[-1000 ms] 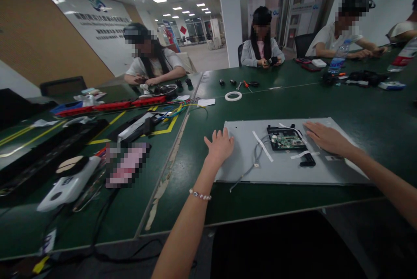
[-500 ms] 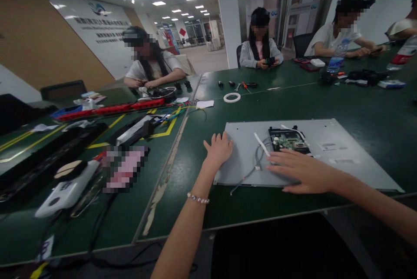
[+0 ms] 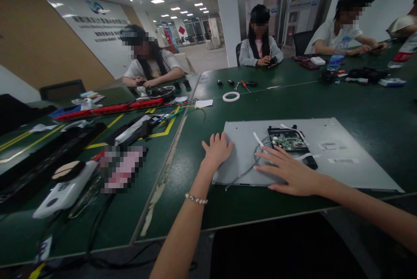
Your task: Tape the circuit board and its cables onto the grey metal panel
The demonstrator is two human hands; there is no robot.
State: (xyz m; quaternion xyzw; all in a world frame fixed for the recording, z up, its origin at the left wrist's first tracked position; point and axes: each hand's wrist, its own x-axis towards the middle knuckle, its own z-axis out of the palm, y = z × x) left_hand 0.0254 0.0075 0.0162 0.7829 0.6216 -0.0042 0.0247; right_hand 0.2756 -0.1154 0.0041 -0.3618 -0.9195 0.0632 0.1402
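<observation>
A flat grey metal panel [image 3: 345, 142] lies on the green table in front of me. Set in its middle is a black frame with a green circuit board [image 3: 288, 142]. My left hand [image 3: 219, 151] rests with fingers spread at the panel's left edge. Over the panel's near middle, my right hand [image 3: 288, 172] lies flat with its fingers stretched out, covering part of the cable and the frame's near corner. A thin grey cable [image 3: 243, 175] runs from under those fingers past the panel's front edge. A white strip [image 3: 257, 138] sits beside the board.
Beyond the panel are a white tape ring [image 3: 231, 96] and an orange-handled tool [image 3: 243, 84]. To the left lie a white device [image 3: 61, 196], a long black housing [image 3: 48, 161] and a red strip [image 3: 114, 108]. Several people sit around the table; a water bottle [image 3: 338, 55] stands at right.
My right hand has slid left across the panel, uncovering more of the black frame and a white strip there. The cable's loose end has shifted slightly left. My left hand stays at the edge.
</observation>
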